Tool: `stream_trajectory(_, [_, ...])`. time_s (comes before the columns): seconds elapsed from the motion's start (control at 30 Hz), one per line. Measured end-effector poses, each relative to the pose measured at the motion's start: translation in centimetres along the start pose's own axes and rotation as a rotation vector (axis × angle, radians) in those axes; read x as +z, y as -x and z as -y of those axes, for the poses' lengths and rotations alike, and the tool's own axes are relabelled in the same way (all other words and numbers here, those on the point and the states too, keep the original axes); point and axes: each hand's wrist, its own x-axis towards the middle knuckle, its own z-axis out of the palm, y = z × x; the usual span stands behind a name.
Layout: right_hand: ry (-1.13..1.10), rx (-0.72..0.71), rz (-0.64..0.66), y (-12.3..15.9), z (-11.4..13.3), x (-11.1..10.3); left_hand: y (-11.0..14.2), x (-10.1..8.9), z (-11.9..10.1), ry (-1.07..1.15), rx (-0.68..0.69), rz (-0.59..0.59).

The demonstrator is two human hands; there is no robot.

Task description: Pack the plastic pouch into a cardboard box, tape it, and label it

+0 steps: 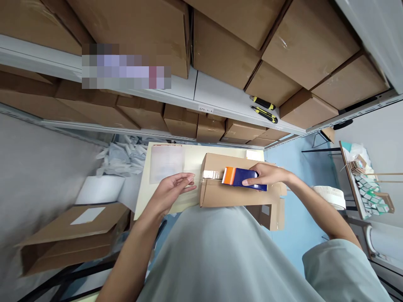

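A closed cardboard box [233, 198] lies on the cream table [192, 153] in front of my body. My right hand [264, 174] grips a blue and orange packing tape dispenser [241, 177], held over the top of the box. Its toothed orange end points left. Just left of that end, a shiny strip of clear tape [212, 174] lies across the box top near its left edge. Apart from the box, off its left end, is my left hand [174, 188], its fingers loosely stretched to the right and nothing visible in them.
A translucent sheet [166, 161] lies at the table's left. Shelves ahead carry cardboard boxes [225, 50] and two yellow-black cutters [264, 109]. An opened carton [75, 226] stands at lower left, near crumpled white packaging [126, 153]. A white tape roll [329, 197] is at right.
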Motion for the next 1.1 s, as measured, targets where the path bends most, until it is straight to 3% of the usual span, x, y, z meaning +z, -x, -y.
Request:
stream_trajectory(0.17, [0.009, 0.053, -0.024, -0.6, 0.4, 0.8, -2.1, 0.0, 2.6, 0.002, -0.01, -0.012])
stream_trajectory(0.33, [-0.025, 0.099, -0.015, -0.4, 1.1, 1.3, -2.9, 1.5, 5.3, -0.061, 0.032, 0.036])
stream_trajectory(0.47, [-0.014, 0.129, -0.02, -0.3, 1.1, 1.4, -2.6, 2.3, 6.8, -0.294, 0.227, -0.144])
stream_trajectory(0.57, [-0.001, 0.117, -0.024, -0.3, 0.7, 1.5, -1.2, 2.4, 6.8, -0.432, 0.343, -0.275])
stream_trajectory(0.67, [-0.004, 0.099, -0.027, -0.5, 0.2, 1.6, 1.3, 3.4, 6.2, -0.537, 0.595, -0.222])
stream_trajectory(0.8, [-0.008, 0.083, -0.03, -0.8, -0.1, 1.7, 3.5, 6.4, 6.1, -0.726, 0.863, -0.053])
stream_trajectory(0.93, [-0.029, 0.116, -0.034, -0.8, 0.4, 1.6, 2.8, 8.8, 7.2, -0.715, 0.807, -0.106])
stream_trajectory(1.1, [-0.113, 0.116, 0.025, -0.4, 1.6, 1.8, 2.0, 9.1, 7.6, -0.679, 0.676, -0.104])
